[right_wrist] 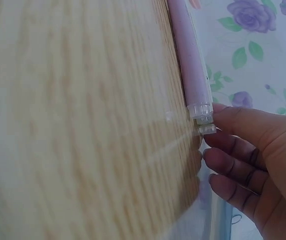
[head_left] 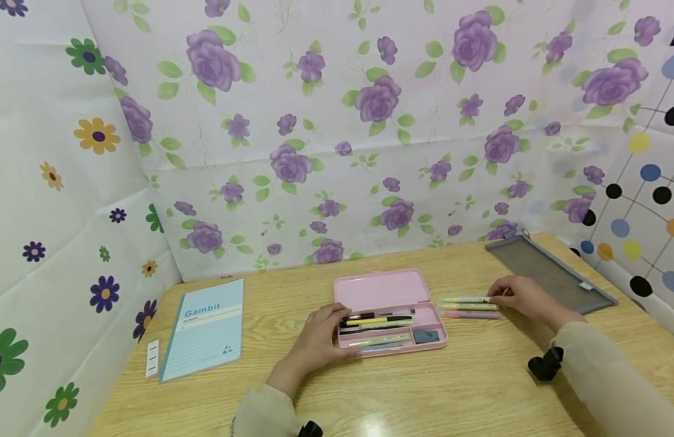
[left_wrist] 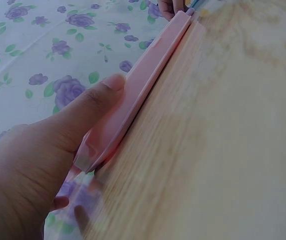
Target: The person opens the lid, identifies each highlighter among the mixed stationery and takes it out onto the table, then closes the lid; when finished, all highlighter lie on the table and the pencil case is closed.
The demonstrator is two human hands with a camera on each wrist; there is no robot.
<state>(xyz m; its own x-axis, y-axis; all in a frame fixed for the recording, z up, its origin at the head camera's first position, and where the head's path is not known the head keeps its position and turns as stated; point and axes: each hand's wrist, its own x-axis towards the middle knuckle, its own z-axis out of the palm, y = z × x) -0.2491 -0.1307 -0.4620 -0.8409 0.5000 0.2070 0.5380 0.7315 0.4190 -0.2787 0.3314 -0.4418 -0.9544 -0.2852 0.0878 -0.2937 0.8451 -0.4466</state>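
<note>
A pink pencil case (head_left: pixel 391 349) lies with its lid (head_left: pixel 380 291) swung back. Inside are several pens (head_left: pixel 377 320) and a dark eraser (head_left: pixel 426 336). My left hand (head_left: pixel 317 340) grips the case's left end; in the left wrist view the thumb (left_wrist: pixel 97 97) lies along its front wall. To the right of the case, three highlighters (head_left: pixel 470 307) lie side by side on the table, the nearest one purple (right_wrist: pixel 190 60). My right hand (head_left: pixel 525 297) pinches the right end of the farthest highlighter between thumb and fingers.
A light blue notebook (head_left: pixel 205 331) lies at the left, with a small white strip (head_left: pixel 152 358) beside it. Behind my right hand is a grey mesh zip pouch (head_left: pixel 549 273). Flowered cloth (head_left: pixel 337 152) hangs along the table's back edge.
</note>
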